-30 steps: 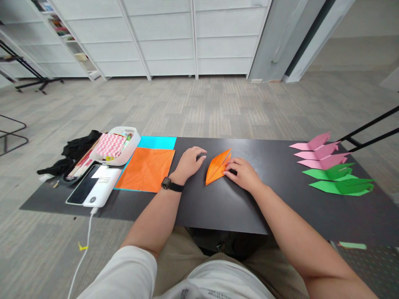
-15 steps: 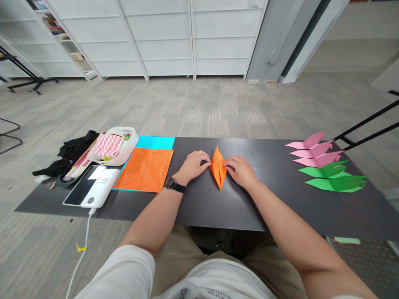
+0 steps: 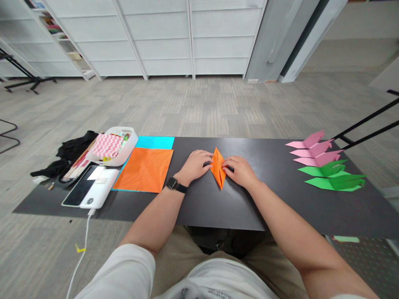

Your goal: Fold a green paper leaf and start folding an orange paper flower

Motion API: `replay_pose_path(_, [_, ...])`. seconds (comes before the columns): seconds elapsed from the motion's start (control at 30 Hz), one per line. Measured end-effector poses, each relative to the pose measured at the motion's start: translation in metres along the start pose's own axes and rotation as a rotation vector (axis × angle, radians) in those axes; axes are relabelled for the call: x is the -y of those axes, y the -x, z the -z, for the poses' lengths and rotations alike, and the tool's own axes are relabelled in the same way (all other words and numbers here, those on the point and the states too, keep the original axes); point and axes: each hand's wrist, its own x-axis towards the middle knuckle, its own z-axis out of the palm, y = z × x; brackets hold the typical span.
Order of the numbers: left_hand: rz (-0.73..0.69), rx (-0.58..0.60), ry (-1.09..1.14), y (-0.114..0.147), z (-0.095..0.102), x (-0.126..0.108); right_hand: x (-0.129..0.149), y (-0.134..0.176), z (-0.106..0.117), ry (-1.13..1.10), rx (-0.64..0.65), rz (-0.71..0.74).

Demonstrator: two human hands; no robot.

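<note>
An orange folded origami paper (image 3: 218, 169), shaped like a narrow diamond with a crease down its middle, lies on the dark table (image 3: 215, 209) in front of me. From its left edge, my left hand (image 3: 198, 164) grips it with bent fingers and thumb. My right hand (image 3: 239, 169) pinches the opposite edge, close to the middle. Both its upper and lower points stick out free between the hands. Part of each side edge is hidden under my fingertips.
Orange paper sheets (image 3: 145, 170) lie over blue paper (image 3: 157, 142) on the left. Beyond them are a white basket (image 3: 126, 151), a phone (image 3: 79, 187) and a white power bank (image 3: 99, 189) with a cable. Pink (image 3: 314, 151) and green folded paper figures (image 3: 335, 182) line the right end.
The left fingers have shifted slightly right, further onto the paper's edge. The diamond looks slightly narrower, and its upper tip has moved a little down and left.
</note>
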Motion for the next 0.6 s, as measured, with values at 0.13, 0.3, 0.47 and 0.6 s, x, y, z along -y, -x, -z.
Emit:
replay_pose_path(0.13, [0.008, 0.054, -0.015, -0.001, -0.001, -0.003, 0.001, -0.001, 0.001, 0.010, 0.021, 0.007])
replay_pose_path(0.3, [0.043, 0.090, -0.011, 0.001, -0.001, -0.008, 0.000, 0.000, -0.001, 0.005, 0.016, 0.009])
replay_pose_path(0.47, [0.070, 0.098, -0.005, 0.002, 0.002, -0.012, 0.003, 0.002, -0.002, 0.047, 0.039, -0.024])
replay_pose_path(0.6, [0.041, 0.123, 0.003, 0.002, 0.005, -0.015, 0.006, 0.003, 0.003, 0.048, 0.096, -0.008])
